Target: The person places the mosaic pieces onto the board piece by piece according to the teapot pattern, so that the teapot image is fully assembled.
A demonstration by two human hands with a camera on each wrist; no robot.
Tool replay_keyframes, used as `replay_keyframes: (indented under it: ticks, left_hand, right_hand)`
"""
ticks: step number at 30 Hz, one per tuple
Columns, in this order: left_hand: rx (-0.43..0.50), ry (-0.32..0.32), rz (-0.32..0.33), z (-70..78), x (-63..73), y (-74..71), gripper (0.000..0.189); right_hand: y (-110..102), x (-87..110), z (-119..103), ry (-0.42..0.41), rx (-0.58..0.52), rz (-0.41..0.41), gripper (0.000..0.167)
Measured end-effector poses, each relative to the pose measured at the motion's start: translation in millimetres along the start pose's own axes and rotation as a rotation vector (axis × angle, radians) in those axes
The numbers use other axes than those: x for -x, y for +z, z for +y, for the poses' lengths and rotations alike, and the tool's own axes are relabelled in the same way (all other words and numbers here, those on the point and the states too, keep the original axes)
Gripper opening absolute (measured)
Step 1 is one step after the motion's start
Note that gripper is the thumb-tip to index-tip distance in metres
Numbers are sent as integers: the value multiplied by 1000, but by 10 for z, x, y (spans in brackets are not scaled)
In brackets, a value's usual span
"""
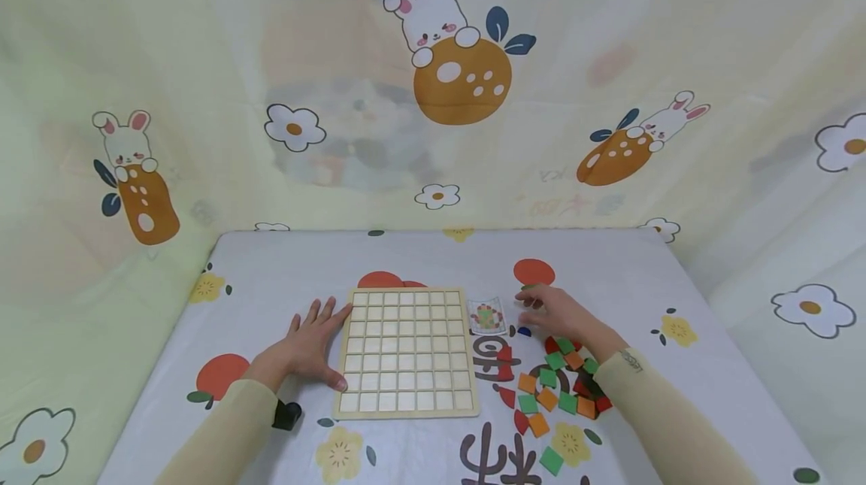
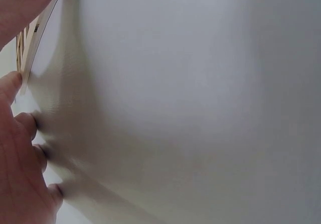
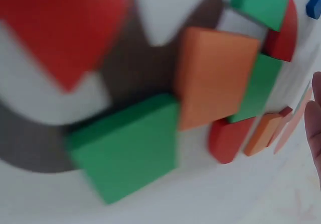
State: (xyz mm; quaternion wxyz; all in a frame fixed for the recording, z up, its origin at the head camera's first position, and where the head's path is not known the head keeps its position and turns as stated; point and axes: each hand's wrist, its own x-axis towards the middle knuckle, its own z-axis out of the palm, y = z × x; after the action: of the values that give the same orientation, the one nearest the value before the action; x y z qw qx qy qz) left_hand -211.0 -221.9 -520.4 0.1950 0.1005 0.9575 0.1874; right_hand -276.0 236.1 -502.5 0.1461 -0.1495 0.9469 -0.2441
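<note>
Nearest: loose flat green, orange and red pieces (image 1: 548, 398) on the pale fruit-printed worktop (image 1: 298, 267). Further up, left: pale wooden grid board (image 1: 407, 355), left hand (image 1: 307, 346) at its left edge, grip spread wide. Right of it: small printed card (image 1: 486, 316), dark-blue piece (image 1: 524, 331), right hand (image 1: 558, 316) just past that, fingers bent; can't tell if that grip holds anything. Risk: cream right sleeve (image 1: 670, 402), beside the pieces, could sweep them. Right wrist view shows piece thickness; head view mostly tops.

Behind the grid board (image 1: 409, 353) there's room to pass (flat cloth (image 1: 325, 259)), but tiles (image 1: 547, 398) crowd its right.
</note>
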Motion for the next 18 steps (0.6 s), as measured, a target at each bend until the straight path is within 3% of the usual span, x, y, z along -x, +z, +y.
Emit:
replay_keyframes:
  ticks: [6,18]
  left_hand:
    - [-2,-1,-1,14,9,-23,137]
    - [1,1,-7,20,-7,-13,137]
  right_hand:
    - [59,131,59,40,-37,-39,30]
    - [155,219,126,88,-109,-20,27]
